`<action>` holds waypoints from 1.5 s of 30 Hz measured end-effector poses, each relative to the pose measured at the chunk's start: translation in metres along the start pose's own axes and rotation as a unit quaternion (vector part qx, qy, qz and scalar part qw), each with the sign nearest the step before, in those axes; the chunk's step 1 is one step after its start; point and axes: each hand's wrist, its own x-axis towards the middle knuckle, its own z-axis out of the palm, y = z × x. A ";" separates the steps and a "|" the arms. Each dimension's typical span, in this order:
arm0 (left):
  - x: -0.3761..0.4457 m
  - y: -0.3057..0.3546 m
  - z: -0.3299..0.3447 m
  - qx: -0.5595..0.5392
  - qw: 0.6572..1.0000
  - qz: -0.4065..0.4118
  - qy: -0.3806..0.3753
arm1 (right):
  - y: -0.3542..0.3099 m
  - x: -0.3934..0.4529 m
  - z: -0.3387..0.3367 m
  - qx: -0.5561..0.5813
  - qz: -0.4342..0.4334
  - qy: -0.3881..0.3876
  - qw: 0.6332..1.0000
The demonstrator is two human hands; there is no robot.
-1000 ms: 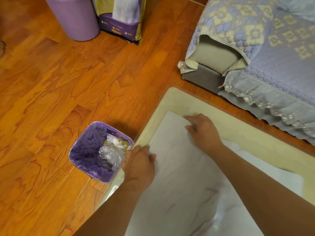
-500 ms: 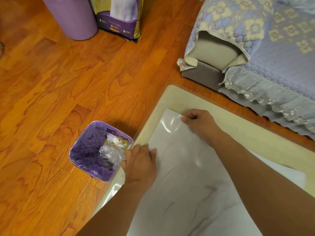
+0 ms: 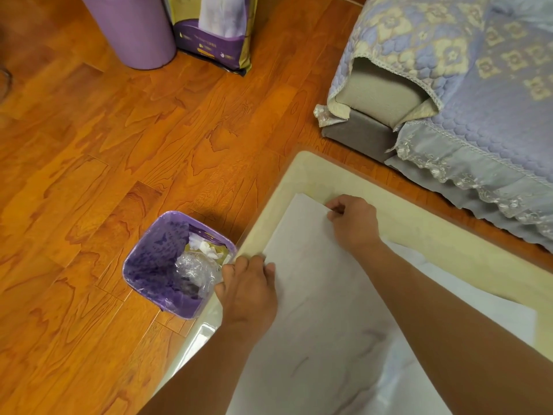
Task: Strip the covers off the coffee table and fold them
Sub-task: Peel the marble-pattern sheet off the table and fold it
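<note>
A white, marble-patterned cover lies folded over on the cream coffee table, with a second white layer showing beneath it at the right. My right hand pinches the cover's far corner with curled fingers. At the cover's left edge, near the table's rim, my left hand grips the sheet, thumb on top and fingers curled over the edge.
A purple waste bin holding crumpled plastic stands on the wooden floor just left of the table. A sofa with a quilted lilac cover is at the right. A tall purple bin and a bag stand at the back.
My right hand went from lying flat on the cover to pinching its far corner, and the corner has shifted slightly. The left hand has stayed at the left edge.
</note>
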 end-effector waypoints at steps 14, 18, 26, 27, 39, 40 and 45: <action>-0.011 -0.019 0.016 -0.019 0.994 0.083 0.063 | 0.013 -0.008 0.006 -0.036 -0.072 -0.049 0.996; -0.009 -0.019 0.014 -0.084 0.991 0.084 0.063 | 0.009 0.001 0.000 0.026 -0.046 -0.077 0.996; -0.009 -0.013 0.012 -0.042 0.994 0.077 0.063 | 0.013 -0.004 0.006 -0.002 -0.081 -0.036 0.996; -0.009 -0.014 0.013 -0.061 0.993 0.082 0.065 | 0.016 -0.006 0.006 0.000 -0.089 -0.027 0.996; -0.006 -0.023 0.013 -0.161 0.984 0.049 0.050 | 0.012 -0.005 0.001 -0.096 -0.108 -0.024 0.989; -0.007 -0.023 0.013 -0.152 0.986 0.054 0.048 | 0.010 -0.007 0.003 -0.131 -0.124 -0.003 0.984; -0.012 -0.028 0.015 -0.156 0.980 0.098 0.070 | 0.009 -0.017 0.014 -0.184 -0.163 0.069 0.967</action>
